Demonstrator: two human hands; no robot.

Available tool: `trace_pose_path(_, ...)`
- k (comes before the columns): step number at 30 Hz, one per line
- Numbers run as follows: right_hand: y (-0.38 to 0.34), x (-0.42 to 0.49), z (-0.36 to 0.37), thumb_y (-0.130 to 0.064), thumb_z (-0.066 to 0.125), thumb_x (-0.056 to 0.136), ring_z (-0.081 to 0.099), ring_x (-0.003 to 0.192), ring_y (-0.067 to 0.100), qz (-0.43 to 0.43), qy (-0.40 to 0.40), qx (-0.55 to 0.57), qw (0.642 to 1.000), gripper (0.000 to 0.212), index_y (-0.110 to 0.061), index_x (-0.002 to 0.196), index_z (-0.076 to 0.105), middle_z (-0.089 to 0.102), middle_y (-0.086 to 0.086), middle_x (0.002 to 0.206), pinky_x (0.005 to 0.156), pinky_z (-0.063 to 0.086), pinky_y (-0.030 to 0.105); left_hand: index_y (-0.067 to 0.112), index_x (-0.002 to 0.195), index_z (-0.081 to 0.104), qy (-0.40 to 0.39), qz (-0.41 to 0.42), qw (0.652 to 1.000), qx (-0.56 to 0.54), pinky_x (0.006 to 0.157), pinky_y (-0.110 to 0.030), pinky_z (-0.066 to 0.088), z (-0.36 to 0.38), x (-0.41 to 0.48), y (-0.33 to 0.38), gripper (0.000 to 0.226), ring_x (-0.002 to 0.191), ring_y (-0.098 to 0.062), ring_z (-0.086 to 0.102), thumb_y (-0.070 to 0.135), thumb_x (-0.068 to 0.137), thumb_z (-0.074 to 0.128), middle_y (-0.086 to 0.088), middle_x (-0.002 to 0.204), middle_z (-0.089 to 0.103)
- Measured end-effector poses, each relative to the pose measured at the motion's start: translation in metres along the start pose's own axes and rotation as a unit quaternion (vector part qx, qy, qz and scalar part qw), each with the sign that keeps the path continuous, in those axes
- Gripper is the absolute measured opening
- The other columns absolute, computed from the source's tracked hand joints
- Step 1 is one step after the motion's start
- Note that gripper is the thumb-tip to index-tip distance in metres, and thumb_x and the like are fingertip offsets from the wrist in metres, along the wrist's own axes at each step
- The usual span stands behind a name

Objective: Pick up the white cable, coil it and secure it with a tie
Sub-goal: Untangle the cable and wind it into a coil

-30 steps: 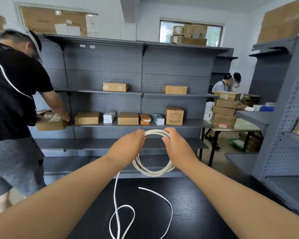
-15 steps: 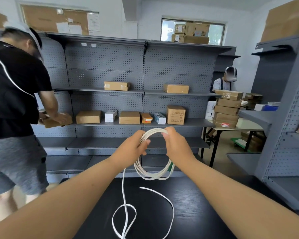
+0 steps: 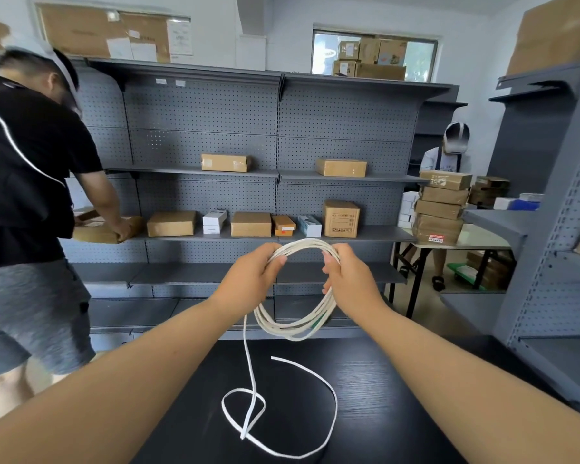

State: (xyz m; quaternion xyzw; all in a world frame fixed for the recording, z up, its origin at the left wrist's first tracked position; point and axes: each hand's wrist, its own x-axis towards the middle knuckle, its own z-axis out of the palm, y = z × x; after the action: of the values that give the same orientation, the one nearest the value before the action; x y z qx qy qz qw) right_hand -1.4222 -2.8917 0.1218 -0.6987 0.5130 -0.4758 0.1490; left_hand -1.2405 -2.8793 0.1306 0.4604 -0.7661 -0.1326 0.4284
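Note:
I hold the white cable [image 3: 292, 326] up in front of me as a coil of several loops. My left hand [image 3: 252, 276] grips the coil's upper left side and my right hand [image 3: 349, 279] grips its upper right side. The loops hang down between my hands, above the black table [image 3: 382, 396]. A loose tail runs from under my left hand down to the table, where it lies in a small loop and a wide curve ending in a free end. A small green piece shows on the coil's lower right. No tie is clearly in view.
Grey pegboard shelving [image 3: 275, 175] with cardboard boxes stands behind the table. A person in a black shirt [image 3: 24, 182] handles a box at the left. Another person [image 3: 449, 155] stands at the back right behind a stack of boxes [image 3: 441, 209]. More grey shelves [image 3: 556, 229] stand at the right.
My hands have spread a little apart and the coil is held higher and wider. The tail on the table has been drawn up, leaving a smaller loop lying there.

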Motion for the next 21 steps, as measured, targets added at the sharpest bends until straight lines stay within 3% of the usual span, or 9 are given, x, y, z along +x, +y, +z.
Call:
trace_pose_path(2, -0.001, 0.001, -0.002, -0.024, 0.039, 0.097, 0.058, 0.071, 0.022, -0.026, -0.022, -0.050, 0.998, 0.013, -0.020, 0.105, 0.047, 0.056, 0.000, 0.088, 0.065, 0.047, 0.030, 0.019, 0.093, 0.053, -0.011, 0.021, 0.999, 0.030, 0.050, -0.014, 0.034, -0.003, 0.002, 0.002, 0.014, 0.053, -0.007, 0.039, 0.028, 0.097, 0.042, 0.008, 0.059, 0.044)
trace_pose_path(5, -0.004, 0.002, -0.003, -0.026, 0.041, 0.096, 0.051, 0.088, 0.017, -0.080, -0.074, -0.127, 0.986, 0.027, -0.019, 0.121, 0.043, 0.049, -0.004, 0.105, 0.076, 0.041, 0.032, 0.016, 0.095, 0.056, -0.054, 0.048, 0.994, 0.082, 0.054, -0.014, 0.033, -0.007, 0.006, 0.003, 0.016, 0.058, -0.006, 0.042, 0.027, 0.097, 0.044, 0.007, 0.063, 0.047)
trace_pose_path(8, -0.005, 0.001, -0.001, -0.027, 0.037, 0.097, 0.053, 0.088, 0.027, -0.111, -0.137, -0.216, 0.960, 0.026, -0.016, 0.121, 0.042, 0.052, 0.007, 0.111, 0.072, 0.042, 0.039, 0.014, 0.102, 0.058, -0.111, 0.059, 0.983, 0.133, 0.055, -0.020, 0.030, -0.011, 0.011, 0.003, 0.020, 0.066, -0.015, 0.047, 0.029, 0.096, 0.045, 0.003, 0.073, 0.053)
trace_pose_path(11, -0.003, -0.002, 0.002, -0.028, 0.032, 0.099, 0.050, 0.073, 0.028, -0.127, -0.132, -0.257, 0.949, 0.021, -0.014, 0.111, 0.041, 0.052, 0.011, 0.100, 0.060, 0.036, 0.037, 0.015, 0.096, 0.056, -0.135, 0.039, 0.980, 0.143, 0.051, -0.017, 0.036, -0.012, 0.011, 0.000, 0.019, 0.055, -0.010, 0.050, 0.032, 0.095, 0.047, 0.008, 0.066, 0.050)
trace_pose_path(13, -0.003, -0.005, 0.002, -0.028, 0.031, 0.099, 0.049, 0.071, 0.029, -0.140, -0.118, -0.258, 0.948, 0.020, -0.014, 0.107, 0.041, 0.051, 0.010, 0.097, 0.059, 0.035, 0.037, 0.019, 0.094, 0.054, -0.142, 0.013, 0.983, 0.112, 0.051, -0.014, 0.039, -0.011, 0.008, -0.003, 0.016, 0.046, -0.002, 0.050, 0.034, 0.095, 0.048, 0.008, 0.064, 0.050)
trace_pose_path(16, -0.002, -0.006, 0.001, -0.028, 0.030, 0.099, 0.048, 0.074, 0.028, -0.126, -0.104, -0.236, 0.958, 0.018, -0.014, 0.105, 0.041, 0.045, 0.004, 0.090, 0.062, 0.038, 0.037, 0.026, 0.094, 0.050, -0.148, -0.003, 0.987, 0.056, 0.055, -0.016, 0.044, -0.008, 0.001, -0.007, 0.007, 0.046, 0.002, 0.052, 0.033, 0.094, 0.050, 0.008, 0.069, 0.054)
trace_pose_path(19, 0.001, -0.005, -0.003, -0.026, 0.031, 0.098, 0.051, 0.072, 0.027, -0.077, -0.072, -0.188, 0.977, 0.010, -0.019, 0.095, 0.038, 0.043, 0.002, 0.083, 0.062, 0.049, 0.041, 0.023, 0.097, 0.049, -0.134, -0.024, 0.991, 0.008, 0.063, -0.026, 0.048, -0.008, -0.005, -0.008, 0.009, 0.057, -0.006, 0.059, 0.032, 0.094, 0.048, 0.006, 0.071, 0.055)
trace_pose_path(21, 0.004, -0.005, -0.004, -0.026, 0.031, 0.098, 0.054, 0.067, 0.025, -0.049, -0.043, -0.144, 0.987, 0.009, -0.022, 0.092, 0.036, 0.046, 0.000, 0.077, 0.057, 0.050, 0.037, 0.020, 0.100, 0.049, -0.124, -0.034, 0.992, 0.005, 0.067, -0.031, 0.048, -0.010, -0.008, -0.007, 0.013, 0.065, -0.014, 0.060, 0.032, 0.095, 0.047, 0.004, 0.072, 0.056)
